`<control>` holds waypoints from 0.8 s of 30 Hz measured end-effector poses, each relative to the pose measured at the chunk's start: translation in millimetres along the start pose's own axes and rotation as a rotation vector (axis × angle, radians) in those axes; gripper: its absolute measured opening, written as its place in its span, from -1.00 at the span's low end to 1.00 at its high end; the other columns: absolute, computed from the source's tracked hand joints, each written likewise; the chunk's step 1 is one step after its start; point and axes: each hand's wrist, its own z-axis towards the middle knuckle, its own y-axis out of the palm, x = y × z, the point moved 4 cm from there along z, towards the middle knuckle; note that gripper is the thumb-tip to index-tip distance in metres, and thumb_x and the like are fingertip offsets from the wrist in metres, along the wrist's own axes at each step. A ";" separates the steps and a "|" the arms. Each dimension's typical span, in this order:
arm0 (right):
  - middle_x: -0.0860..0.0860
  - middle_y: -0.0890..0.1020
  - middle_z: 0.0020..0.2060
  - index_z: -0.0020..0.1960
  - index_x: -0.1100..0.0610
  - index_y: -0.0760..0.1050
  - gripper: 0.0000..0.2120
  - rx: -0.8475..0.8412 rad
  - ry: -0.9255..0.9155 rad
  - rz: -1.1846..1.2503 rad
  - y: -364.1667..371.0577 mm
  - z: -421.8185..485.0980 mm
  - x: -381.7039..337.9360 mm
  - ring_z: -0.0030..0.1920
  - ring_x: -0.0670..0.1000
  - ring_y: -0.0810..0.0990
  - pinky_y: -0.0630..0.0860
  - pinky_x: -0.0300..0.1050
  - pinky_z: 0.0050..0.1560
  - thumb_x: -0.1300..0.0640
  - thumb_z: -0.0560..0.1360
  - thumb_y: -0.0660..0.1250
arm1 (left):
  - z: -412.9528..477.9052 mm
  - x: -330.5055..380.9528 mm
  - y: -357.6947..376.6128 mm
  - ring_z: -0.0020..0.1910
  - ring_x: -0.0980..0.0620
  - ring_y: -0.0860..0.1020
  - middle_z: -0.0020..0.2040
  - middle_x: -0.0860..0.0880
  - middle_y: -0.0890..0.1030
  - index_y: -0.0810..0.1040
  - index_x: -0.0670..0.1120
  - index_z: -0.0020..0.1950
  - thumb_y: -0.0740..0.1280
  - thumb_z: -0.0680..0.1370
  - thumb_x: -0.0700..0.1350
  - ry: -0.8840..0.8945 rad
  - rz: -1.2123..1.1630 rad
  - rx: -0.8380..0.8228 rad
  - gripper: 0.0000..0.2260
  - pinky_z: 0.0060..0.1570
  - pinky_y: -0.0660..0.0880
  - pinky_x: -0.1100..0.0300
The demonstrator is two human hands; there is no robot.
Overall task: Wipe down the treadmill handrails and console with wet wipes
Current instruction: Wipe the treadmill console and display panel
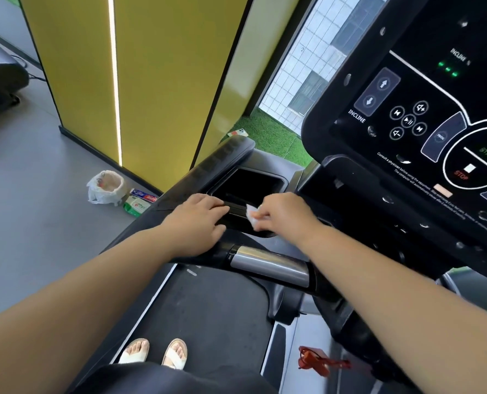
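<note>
The black treadmill console (424,115) fills the upper right, its panel showing INCLINE, START and STOP buttons. Left of it a black side tray (248,184) is sunk into the left handrail (208,166). My left hand (196,220) rests flat on the handrail at the tray's near left edge, fingers straight. My right hand (282,213) pinches a small white wet wipe (254,217) and holds it against the tray's near rim. A silver grip bar (267,264) runs just below both hands.
On the grey floor to the left stand a small bin with a white plastic liner (107,187) and packs of wipes (138,203). A yellow pillar (139,75) rises behind. A red safety clip (316,361) hangs at lower right. My sandalled feet (154,354) stand on the belt.
</note>
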 end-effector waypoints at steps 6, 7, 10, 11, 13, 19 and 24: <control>0.04 0.59 -0.15 -0.02 0.14 0.59 -0.83 0.085 -0.076 0.057 14.8 -6.4 -1.7 -0.08 0.08 0.54 0.44 -0.13 -0.07 0.15 0.55 0.23 | 6.5 15.2 3.6 0.45 -0.07 0.11 0.50 0.01 0.20 0.18 0.01 0.53 0.07 0.65 0.07 0.050 -0.042 -0.011 -0.55 0.45 0.07 0.08; 0.03 0.57 -0.19 -0.02 0.16 0.59 -0.82 0.092 -0.050 0.133 19.8 -7.0 1.4 -0.13 0.06 0.51 0.44 -0.18 -0.09 0.17 0.55 0.21 | 6.7 15.0 2.9 0.44 -0.07 0.13 0.49 0.02 0.21 0.19 0.01 0.53 0.07 0.65 0.07 0.049 -0.039 -0.004 -0.55 0.44 0.07 0.09; 0.08 0.57 -0.11 0.15 0.16 0.57 -0.71 -0.016 -0.001 0.240 24.3 -12.0 16.7 -0.13 -0.01 0.39 0.32 -0.21 -0.14 0.12 0.60 0.12 | 9.9 16.6 -0.8 0.42 -0.07 0.16 0.46 0.02 0.25 0.22 0.02 0.52 0.06 0.65 0.07 0.037 -0.035 -0.014 -0.57 0.43 0.10 0.08; 0.09 0.58 -0.06 0.20 0.14 0.55 -0.69 -0.060 -0.027 0.228 23.7 -15.5 23.7 -0.11 -0.02 0.37 0.31 -0.19 -0.10 0.11 0.61 0.10 | 11.3 18.0 -1.7 0.41 -0.07 0.18 0.46 0.02 0.26 0.23 0.02 0.52 0.05 0.66 0.07 0.033 -0.036 -0.024 -0.57 0.43 0.12 0.06; 0.04 0.58 0.00 0.22 0.11 0.54 -0.66 -0.113 -0.103 0.197 21.6 -24.9 36.4 -0.10 -0.02 0.41 0.37 -0.13 0.01 0.08 0.61 0.05 | 13.7 21.8 -2.1 0.40 -0.06 0.19 0.44 0.01 0.27 0.24 0.01 0.51 0.04 0.66 0.08 0.033 -0.034 -0.044 -0.57 0.42 0.15 0.03; -0.08 0.19 0.51 0.51 0.04 0.21 -0.30 -0.120 -0.203 0.060 26.4 -34.7 67.3 0.50 -0.08 0.06 -0.05 -0.11 0.51 0.52 0.46 0.08 | 17.0 33.7 2.4 0.41 -0.05 0.17 0.44 0.01 0.26 0.22 -0.01 0.52 0.03 0.65 0.09 0.065 -0.031 -0.068 -0.56 0.42 0.15 0.03; -0.23 -0.10 0.48 0.56 0.03 -0.06 -0.28 -0.198 -0.272 0.034 28.2 -47.1 66.0 0.51 -0.17 -0.18 -0.23 -0.28 0.45 0.49 0.51 0.02 | 19.3 35.1 2.0 0.40 -0.06 0.18 0.43 0.00 0.27 0.22 0.01 0.52 0.01 0.66 0.10 0.063 -0.044 -0.088 -0.56 0.42 0.14 0.04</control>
